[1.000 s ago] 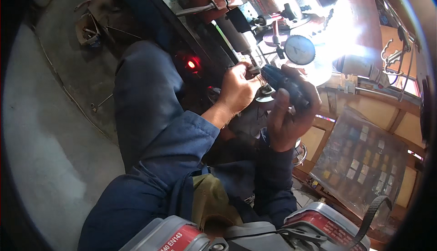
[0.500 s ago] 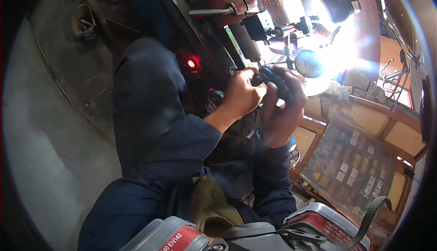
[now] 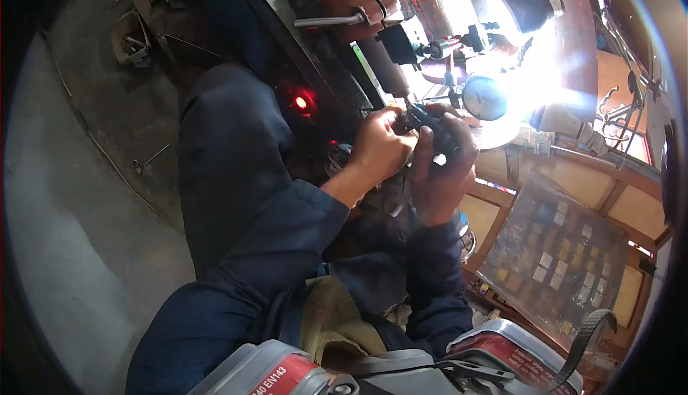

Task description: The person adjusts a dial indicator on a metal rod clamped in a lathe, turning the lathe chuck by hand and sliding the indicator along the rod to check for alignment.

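Observation:
My left hand (image 3: 380, 145) is closed, its fingertips pinched together at the lower end of a metal cylinder (image 3: 383, 67) on the bench machine. What sits between those fingertips is too small to make out. My right hand (image 3: 441, 173) is wrapped round a dark, rounded tool (image 3: 435, 126) of a kind I cannot tell. Its narrow end meets the left fingertips at the cylinder's tip. Close by on the right is a round dial gauge (image 3: 485, 98) on a jointed metal arm. A reddish clamp (image 3: 358, 6) grips the machine above.
A lamp (image 3: 527, 9) glares beside the gauge, washing out what lies behind. One red light (image 3: 301, 102) glows on the machine's dark side. A clear sheet (image 3: 555, 259) covers small pieces in a wooden case at right. A thin rod (image 3: 154, 156) lies on the left floor.
My right hand has tipped slightly, bringing its thumb higher along the dark tool. The left hand keeps its pinch at the cylinder's end. The view has shifted a little.

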